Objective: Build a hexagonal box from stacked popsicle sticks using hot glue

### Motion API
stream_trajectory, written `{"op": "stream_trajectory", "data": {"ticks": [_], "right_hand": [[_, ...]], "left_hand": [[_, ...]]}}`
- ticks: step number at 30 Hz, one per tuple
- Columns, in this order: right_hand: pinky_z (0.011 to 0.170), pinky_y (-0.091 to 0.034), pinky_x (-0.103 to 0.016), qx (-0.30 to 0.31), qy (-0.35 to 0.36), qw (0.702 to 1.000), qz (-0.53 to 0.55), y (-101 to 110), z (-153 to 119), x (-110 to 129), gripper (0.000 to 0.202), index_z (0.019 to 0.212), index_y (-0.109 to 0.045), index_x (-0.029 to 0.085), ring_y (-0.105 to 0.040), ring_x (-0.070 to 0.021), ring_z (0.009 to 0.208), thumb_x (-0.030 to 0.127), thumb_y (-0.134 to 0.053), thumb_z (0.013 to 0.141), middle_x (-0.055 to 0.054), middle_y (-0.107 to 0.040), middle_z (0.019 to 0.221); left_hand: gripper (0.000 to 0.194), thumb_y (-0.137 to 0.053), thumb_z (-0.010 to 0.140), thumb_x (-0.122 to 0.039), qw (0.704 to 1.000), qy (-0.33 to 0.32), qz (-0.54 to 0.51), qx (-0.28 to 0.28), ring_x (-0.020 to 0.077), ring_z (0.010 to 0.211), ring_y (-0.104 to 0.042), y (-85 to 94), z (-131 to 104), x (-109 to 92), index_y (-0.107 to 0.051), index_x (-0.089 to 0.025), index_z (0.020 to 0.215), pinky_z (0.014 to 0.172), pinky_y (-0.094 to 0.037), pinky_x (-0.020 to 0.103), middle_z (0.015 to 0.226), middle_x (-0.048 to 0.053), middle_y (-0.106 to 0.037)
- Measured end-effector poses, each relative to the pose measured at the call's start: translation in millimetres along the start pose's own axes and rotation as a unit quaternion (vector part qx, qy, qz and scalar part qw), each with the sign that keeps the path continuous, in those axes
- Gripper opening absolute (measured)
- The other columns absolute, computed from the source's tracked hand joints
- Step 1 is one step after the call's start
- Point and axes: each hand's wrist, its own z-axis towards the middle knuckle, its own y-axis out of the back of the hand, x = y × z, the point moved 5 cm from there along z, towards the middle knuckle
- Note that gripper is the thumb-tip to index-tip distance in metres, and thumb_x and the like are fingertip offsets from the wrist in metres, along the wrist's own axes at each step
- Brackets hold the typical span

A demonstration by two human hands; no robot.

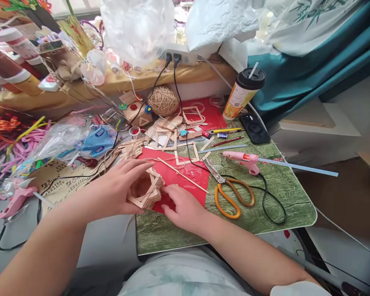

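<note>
A small hollow box of stacked wooden craft sticks (155,190) is tilted, its open top toward me. My left hand (114,190) is closed round its left side, thumb at the near edge and fingers over the far rim. Against its right wall rest the fingertips of my right hand (185,205), with the fingers bent. Beneath lies red paper (188,187), crossed by a thin wooden stick (183,175). Scissors with orange handles (230,191) lie open to the right. Stick frames (186,154) lie beyond the box.
A pink glue gun (242,158) with a long glue stick lies right, its black cord (269,213) looping near the table edge. Behind stand a lidded cup (242,94), a phone (255,128) and a twine ball (163,100). Another pink glue gun (18,200) lies left.
</note>
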Motion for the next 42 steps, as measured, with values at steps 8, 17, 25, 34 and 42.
{"op": "stream_trajectory", "data": {"ticks": [8, 17, 25, 34, 42], "right_hand": [[0.102, -0.055, -0.045, 0.013, 0.021, 0.999, -0.026, -3.4, -4.3, 1.8, 0.039, 0.134, -0.060, 0.021, -0.066, -0.0282, 0.116, 0.017, -0.065, 0.096, -0.012, -0.070, 0.124], [0.105, -0.055, -0.045, 0.030, 0.064, 0.997, -0.021, -3.9, -5.4, 7.1, 0.033, 0.130, -0.063, 0.019, -0.066, -0.0275, 0.116, 0.016, -0.063, 0.097, -0.012, -0.071, 0.125], [0.117, -0.046, -0.053, -0.178, 0.041, 0.979, -0.088, 33.1, -1.4, -7.5, 0.036, 0.137, -0.062, 0.022, -0.060, -0.0315, 0.130, 0.019, -0.058, 0.101, -0.015, -0.066, 0.133], [0.105, -0.049, -0.050, -0.175, 0.052, 0.968, -0.170, 35.8, 7.9, -17.7, 0.017, 0.114, -0.070, 0.022, -0.063, -0.0292, 0.113, 0.018, -0.062, 0.100, -0.010, -0.075, 0.114], [0.111, -0.048, -0.054, -0.122, 0.111, 0.967, -0.194, 13.6, -1.4, 0.8, 0.031, 0.125, -0.070, 0.021, -0.063, -0.0313, 0.121, 0.020, -0.066, 0.094, -0.012, -0.075, 0.125]], "left_hand": [[0.109, -0.084, 0.075, -0.044, 1.000, -0.007, 0.001, 0.020, 0.0417, 0.151, -0.047, 4.1, 4.7, -9.7, -0.029, -0.034, 0.168, 0.125, -0.047, 0.056, 0.166, 0.011, -0.046], [0.113, -0.087, 0.074, -0.044, 0.999, 0.009, 0.020, 0.047, 0.0400, 0.157, -0.041, 4.9, -9.4, -14.8, -0.027, -0.035, 0.169, 0.128, -0.046, 0.055, 0.171, 0.009, -0.040], [0.128, -0.090, 0.072, -0.064, 0.999, 0.037, -0.026, 0.024, 0.0475, 0.165, -0.024, 3.3, -30.0, 1.9, -0.017, -0.036, 0.173, 0.131, -0.037, 0.066, 0.181, 0.009, -0.020], [0.032, -0.073, 0.092, -0.043, 0.872, 0.100, -0.141, -0.458, 0.0337, 0.127, -0.066, -28.5, -109.6, 24.5, -0.071, -0.025, 0.118, 0.118, -0.049, 0.061, 0.120, 0.010, -0.074], [0.033, -0.073, 0.096, -0.040, 0.818, 0.252, -0.310, -0.413, 0.0257, 0.120, -0.067, -94.9, -133.3, 9.9, -0.062, -0.023, 0.122, 0.107, -0.056, 0.044, 0.122, 0.010, -0.069]]}}
